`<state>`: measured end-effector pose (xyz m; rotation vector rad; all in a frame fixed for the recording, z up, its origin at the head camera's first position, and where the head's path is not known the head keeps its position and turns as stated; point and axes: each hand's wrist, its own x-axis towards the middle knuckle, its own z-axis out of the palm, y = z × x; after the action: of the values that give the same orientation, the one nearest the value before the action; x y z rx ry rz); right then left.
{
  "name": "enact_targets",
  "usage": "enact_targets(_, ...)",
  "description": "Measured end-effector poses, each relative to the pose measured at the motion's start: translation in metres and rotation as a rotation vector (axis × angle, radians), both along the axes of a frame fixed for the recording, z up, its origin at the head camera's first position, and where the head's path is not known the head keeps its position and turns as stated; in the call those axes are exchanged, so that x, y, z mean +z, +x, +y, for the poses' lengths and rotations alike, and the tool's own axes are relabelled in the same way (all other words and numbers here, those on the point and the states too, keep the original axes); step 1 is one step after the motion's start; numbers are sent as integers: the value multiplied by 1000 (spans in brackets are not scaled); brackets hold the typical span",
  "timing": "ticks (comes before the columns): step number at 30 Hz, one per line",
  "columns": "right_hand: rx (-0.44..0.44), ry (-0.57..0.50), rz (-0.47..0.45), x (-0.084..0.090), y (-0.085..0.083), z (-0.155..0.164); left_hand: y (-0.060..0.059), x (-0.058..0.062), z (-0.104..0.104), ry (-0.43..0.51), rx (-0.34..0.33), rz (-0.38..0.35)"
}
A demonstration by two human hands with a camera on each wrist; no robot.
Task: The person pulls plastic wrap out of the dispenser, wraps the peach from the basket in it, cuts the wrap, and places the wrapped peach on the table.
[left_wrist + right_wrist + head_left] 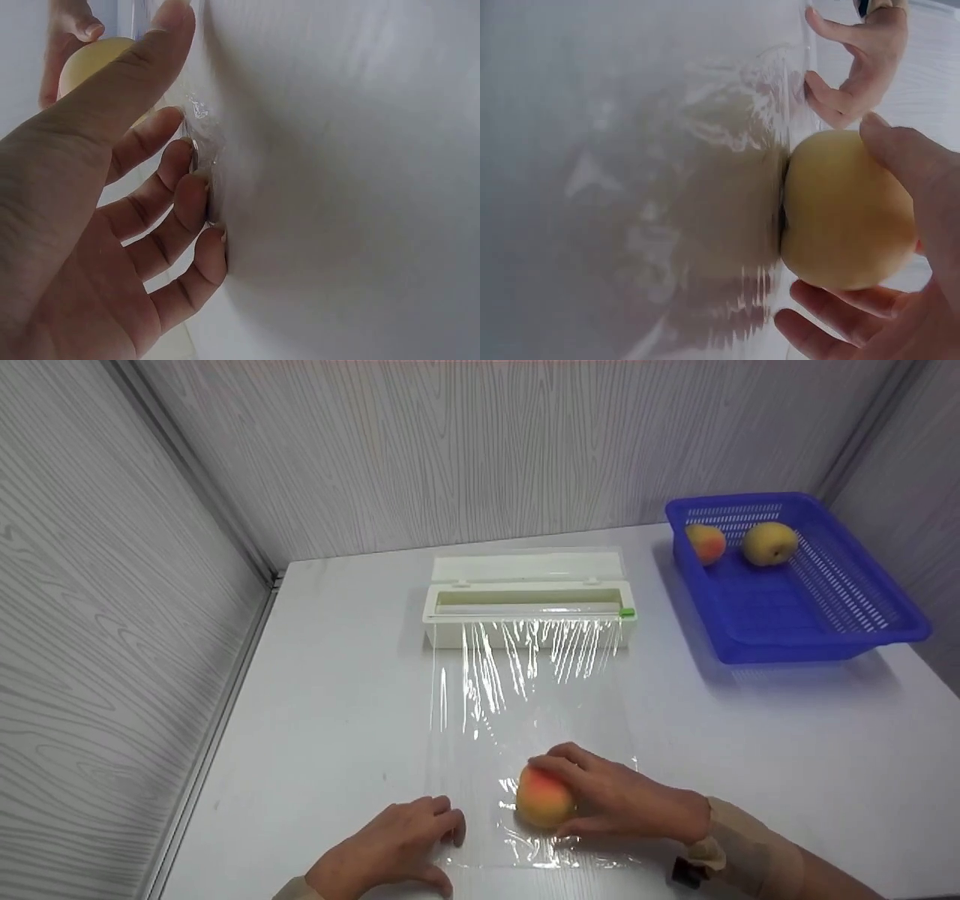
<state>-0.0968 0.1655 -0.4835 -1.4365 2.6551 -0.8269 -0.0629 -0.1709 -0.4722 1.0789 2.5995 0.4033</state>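
A red-and-yellow peach (541, 802) lies on a sheet of clear cling film (525, 712) pulled out from a white dispenser box (525, 596) across the white table. My right hand (559, 795) grips the peach from the right, fingers over its top and thumb at its near side. The right wrist view shows the peach (847, 210) resting on the film with my fingers (832, 311) curled round it. My left hand (442, 832) sits left of the peach. Its fingertips (201, 180) press the film's near left edge onto the table, thumb held off.
A blue plastic basket (825, 649) at the back right holds a peach (706, 544) and a yellow fruit (769, 542). Grey panel walls close in the table on the left, back and right. A dark strap shows at my right wrist.
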Motion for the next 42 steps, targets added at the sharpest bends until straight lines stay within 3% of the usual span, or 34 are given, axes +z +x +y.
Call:
enact_targets(9,-52,-22,15,2,19,37,1,-1,0,20,-3,14)
enact_targets(15,-7,87,144,-4,39,56,1,2,-1,32,-9,9)
enact_targets(24,48,55,344,-16,46,54,5,4,-5,84,-41,69)
enact_targets(28,58,63,303,-13,45,54,6,4,-5,106,-42,94)
enact_targets(34,79,-43,248,-5,42,57,3,9,-5,92,32,29)
enact_targets(36,70,-66,241,-3,40,58,1,11,-4,112,27,55)
enact_targets(42,68,-118,240,4,35,61,-2,15,-8,214,-50,258)
